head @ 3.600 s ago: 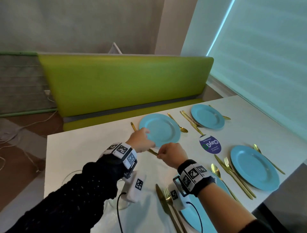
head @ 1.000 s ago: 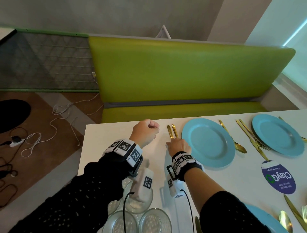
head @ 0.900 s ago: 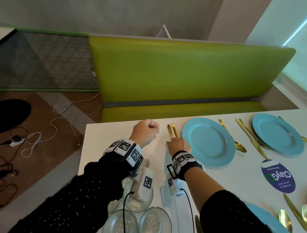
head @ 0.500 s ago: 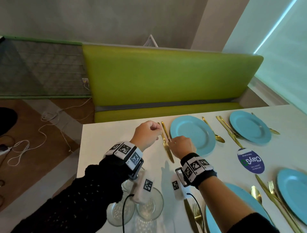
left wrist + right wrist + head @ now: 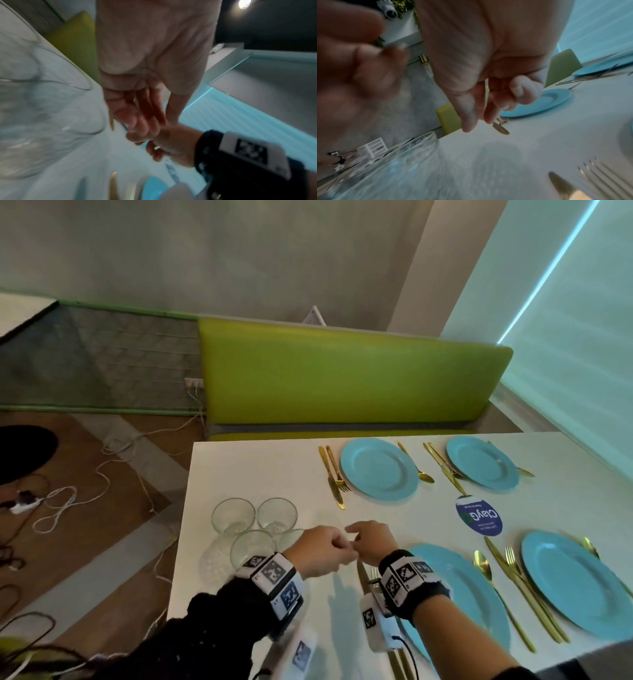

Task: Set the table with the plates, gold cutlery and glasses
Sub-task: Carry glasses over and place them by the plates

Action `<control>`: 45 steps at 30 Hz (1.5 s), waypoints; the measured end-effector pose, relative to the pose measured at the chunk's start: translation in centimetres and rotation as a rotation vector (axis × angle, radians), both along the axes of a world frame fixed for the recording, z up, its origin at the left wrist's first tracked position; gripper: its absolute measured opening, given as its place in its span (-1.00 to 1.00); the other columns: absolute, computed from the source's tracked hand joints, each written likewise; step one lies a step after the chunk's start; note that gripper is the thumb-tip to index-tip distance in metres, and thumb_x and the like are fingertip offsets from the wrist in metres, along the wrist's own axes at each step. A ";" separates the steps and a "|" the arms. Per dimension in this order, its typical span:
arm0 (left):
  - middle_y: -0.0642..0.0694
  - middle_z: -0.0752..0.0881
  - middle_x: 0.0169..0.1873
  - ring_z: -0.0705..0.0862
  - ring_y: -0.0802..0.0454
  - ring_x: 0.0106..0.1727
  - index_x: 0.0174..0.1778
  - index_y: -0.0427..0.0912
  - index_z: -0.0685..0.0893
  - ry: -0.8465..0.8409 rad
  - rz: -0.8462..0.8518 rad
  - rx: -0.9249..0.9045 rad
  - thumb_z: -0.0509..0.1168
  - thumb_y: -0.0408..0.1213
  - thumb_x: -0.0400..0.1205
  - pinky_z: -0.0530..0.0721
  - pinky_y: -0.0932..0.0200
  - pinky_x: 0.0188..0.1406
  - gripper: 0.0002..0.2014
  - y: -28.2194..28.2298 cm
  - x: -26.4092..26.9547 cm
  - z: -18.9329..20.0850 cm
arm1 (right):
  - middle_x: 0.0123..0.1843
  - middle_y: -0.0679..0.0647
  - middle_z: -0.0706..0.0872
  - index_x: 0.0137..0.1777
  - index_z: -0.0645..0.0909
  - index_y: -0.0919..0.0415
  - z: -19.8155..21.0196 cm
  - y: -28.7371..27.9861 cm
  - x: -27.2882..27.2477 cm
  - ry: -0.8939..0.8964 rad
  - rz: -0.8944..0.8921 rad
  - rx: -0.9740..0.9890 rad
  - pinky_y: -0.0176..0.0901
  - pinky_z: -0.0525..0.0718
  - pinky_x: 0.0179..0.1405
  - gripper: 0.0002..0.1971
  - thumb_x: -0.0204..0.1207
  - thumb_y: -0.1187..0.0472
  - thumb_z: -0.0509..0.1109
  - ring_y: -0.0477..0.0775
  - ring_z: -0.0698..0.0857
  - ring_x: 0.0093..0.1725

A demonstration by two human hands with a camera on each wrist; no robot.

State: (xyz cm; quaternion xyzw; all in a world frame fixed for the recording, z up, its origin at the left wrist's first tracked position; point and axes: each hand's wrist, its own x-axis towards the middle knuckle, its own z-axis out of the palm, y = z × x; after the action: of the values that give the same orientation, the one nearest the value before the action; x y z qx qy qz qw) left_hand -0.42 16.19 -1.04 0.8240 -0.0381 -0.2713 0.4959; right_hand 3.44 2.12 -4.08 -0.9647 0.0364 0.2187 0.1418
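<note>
Four blue plates lie on the white table (image 5: 260,474): far left plate (image 5: 378,469), far right plate (image 5: 481,462), near right plate (image 5: 575,580), and a near left plate (image 5: 459,594) partly under my right wrist. A gold knife and fork (image 5: 334,474) lie left of the far left plate, and the other plates have gold cutlery too. Several empty glasses (image 5: 253,522) stand clustered near the left edge. My left hand (image 5: 320,553) and right hand (image 5: 371,539) hover close together beside the glasses. Both are relaxed and hold nothing.
A round blue sticker (image 5: 479,518) lies between the plates. A green bench (image 5: 342,385) runs along the far side. Cables (image 5: 68,501) trail over the floor to the left. The near knife (image 5: 563,186) and fork (image 5: 604,175) lie under my right wrist.
Both hands have let go of the knife and fork beside the far left plate and pulled back to the near side, next to the glasses. The cutlery stays there.
</note>
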 end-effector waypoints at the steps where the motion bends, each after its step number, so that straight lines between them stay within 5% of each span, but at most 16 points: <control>1: -0.01 0.71 -0.17 0.63 0.13 -0.25 -0.04 -0.15 0.72 0.061 -0.070 0.112 0.32 -0.08 0.58 0.55 0.33 -0.27 -0.78 0.2 -0.9 -0.6 | 0.25 0.05 0.72 0.40 0.55 0.05 -0.2 0.1 -0.5 0.001 -0.015 0.043 -0.28 0.56 0.25 -0.55 0.50 0.08 0.42 -0.01 0.67 0.25; 5: -0.05 0.70 -0.18 0.62 0.11 -0.35 -0.15 -0.24 0.68 0.337 -0.240 0.539 0.25 -0.02 0.62 0.55 0.31 -0.32 -0.68 1.4 -4.5 -2.9 | 0.23 0.02 0.70 0.55 0.36 0.08 -1.0 0.8 -2.1 0.062 0.022 0.133 -0.30 0.49 0.34 -0.34 0.46 0.08 0.49 -0.02 0.61 0.34; 9: -0.16 0.70 0.23 0.68 -0.10 0.24 0.18 -0.26 0.66 0.265 0.047 0.720 0.25 -0.14 0.59 0.60 0.14 0.19 -0.67 4.9 -6.0 -6.7 | 0.45 0.11 0.51 0.64 0.14 0.06 -2.5 1.6 -3.5 0.081 0.041 0.194 -0.14 0.49 0.40 -0.06 0.33 0.06 0.60 0.04 0.51 0.43; 13: -0.20 0.51 0.36 0.51 -0.17 0.40 0.42 -0.28 0.39 0.227 0.498 0.713 0.38 0.06 0.48 0.46 -0.01 0.36 -0.31 7.2 -6.0 -8.3 | 0.49 0.10 0.44 0.65 0.03 0.02 -4.0 2.5 -4.0 0.050 0.055 0.266 -0.03 0.47 0.44 0.10 0.22 0.01 0.66 0.08 0.45 0.47; 17: -0.26 0.49 0.40 0.46 -0.22 0.44 0.50 -0.31 0.30 0.010 0.799 0.365 0.63 -0.06 0.23 0.44 -0.05 0.45 -0.01 8.2 -5.1 -9.1 | 0.56 0.08 0.37 0.65 0.04 0.03 -5.7 3.6 -3.8 0.023 0.050 0.347 0.09 0.36 0.54 0.19 0.10 -0.04 0.70 0.13 0.32 0.56; 21: -0.24 0.55 0.30 0.54 -0.19 0.32 0.40 -0.30 0.38 -0.054 0.767 0.238 0.66 -0.15 0.20 0.54 -0.05 0.36 -0.10 8.3 -4.7 -9.9 | 0.45 0.07 0.48 0.56 0.20 0.03 -7.2 4.4 -3.6 -0.029 0.011 0.444 0.06 0.47 0.47 0.12 0.00 -0.05 0.74 0.12 0.44 0.45; 26: -0.17 0.54 0.42 0.54 -0.15 0.42 0.48 -0.21 0.33 -0.090 0.804 0.095 0.65 -0.22 0.24 0.53 0.05 0.37 -0.08 7.4 -4.8 -10.9 | 0.37 0.06 0.53 0.51 0.25 0.06 -8.4 4.7 -3.6 -0.106 -0.024 0.513 -0.07 0.51 0.40 0.03 0.05 0.00 0.73 0.08 0.50 0.38; 33: -0.12 0.59 0.37 0.58 -0.08 0.36 0.43 -0.14 0.43 -0.175 0.816 0.100 0.63 -0.25 0.27 0.51 0.18 0.25 -0.19 7.0 -5.1 -11.4 | 0.24 -0.03 0.58 0.45 0.35 0.06 -8.3 4.3 -3.6 -0.161 -0.007 0.490 -0.25 0.45 0.24 -0.17 0.19 0.04 0.65 0.02 0.53 0.29; 37: -0.09 0.60 0.31 0.57 -0.07 0.33 0.42 -0.10 0.46 -0.225 0.682 0.131 0.65 -0.22 0.21 0.50 0.17 0.26 -0.16 5.6 -5.0 -10.4 | 0.07 -0.13 0.54 0.39 0.41 0.06 -6.8 1.1 -3.1 -0.212 -0.083 0.458 -0.20 0.47 0.24 -0.22 0.17 0.06 0.66 0.05 0.55 0.25; 45: -0.12 0.62 0.33 0.58 -0.04 0.35 0.41 -0.18 0.46 -0.299 0.416 0.010 0.66 -0.18 0.22 0.41 0.32 0.23 -0.17 -4.4 0.1 -6.1 | 0.10 -0.01 0.67 0.32 0.46 0.11 -0.6 -9.5 -0.3 -0.442 -0.364 0.397 -0.07 0.52 0.22 -0.24 0.11 0.09 0.69 0.12 0.60 0.20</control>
State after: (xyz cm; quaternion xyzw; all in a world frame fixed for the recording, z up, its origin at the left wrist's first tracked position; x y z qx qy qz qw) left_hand -0.31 11.84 -7.12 0.8476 0.0605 -0.0387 0.5258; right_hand 3.13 -7.35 -4.71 -0.9201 0.1332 -0.0215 0.3678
